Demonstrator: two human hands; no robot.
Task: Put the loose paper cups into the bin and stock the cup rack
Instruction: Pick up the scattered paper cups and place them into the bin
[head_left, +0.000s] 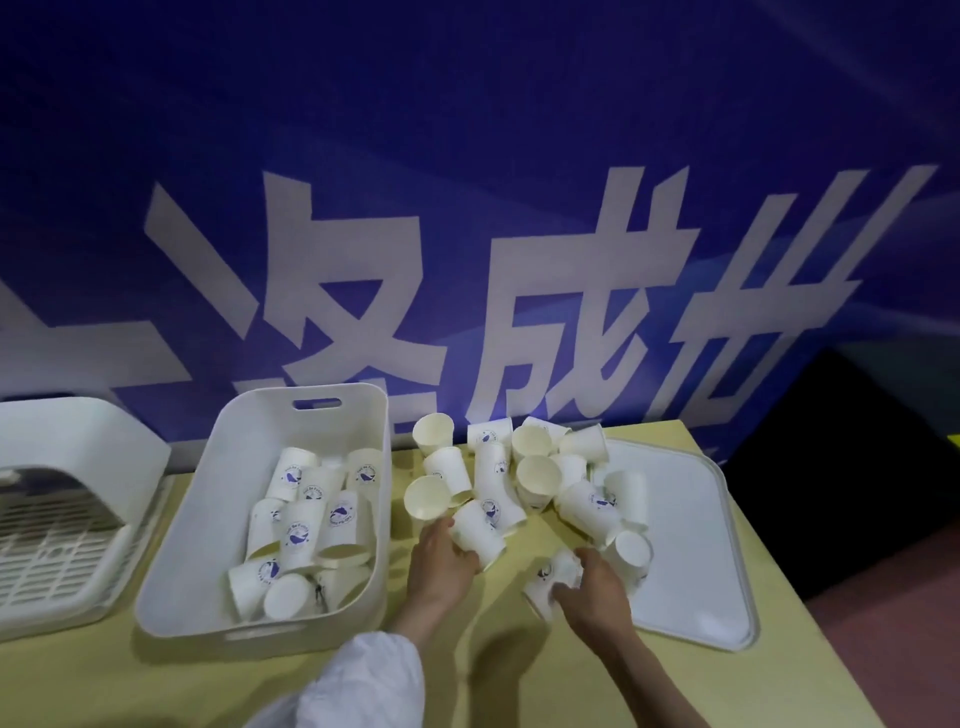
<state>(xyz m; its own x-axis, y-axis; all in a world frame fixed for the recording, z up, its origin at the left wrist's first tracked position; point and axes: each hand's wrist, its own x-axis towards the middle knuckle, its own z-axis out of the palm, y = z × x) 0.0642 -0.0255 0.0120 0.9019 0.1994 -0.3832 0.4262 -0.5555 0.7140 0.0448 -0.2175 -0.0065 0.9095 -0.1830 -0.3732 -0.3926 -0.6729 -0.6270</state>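
The scene is dim, with a cool bluish cast. The banner (467, 182) darkens toward its upper corners and shows a faint paler streak at top right. The brightest parts are the white bin (218, 499) and the cups (524, 478) right of it, lit softly without glare. Both hands throw blurred shadows onto the table (493, 675) below the cups. Wide-angle distortion bows the table's edges and the banner's letters. The cup prints are soft; the sleeve (363, 686) is blurred.

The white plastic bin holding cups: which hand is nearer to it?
Left. The left hand grips a cup just beside the white plastic bin; the right hand holds another cup farther right, near the flat white lid.
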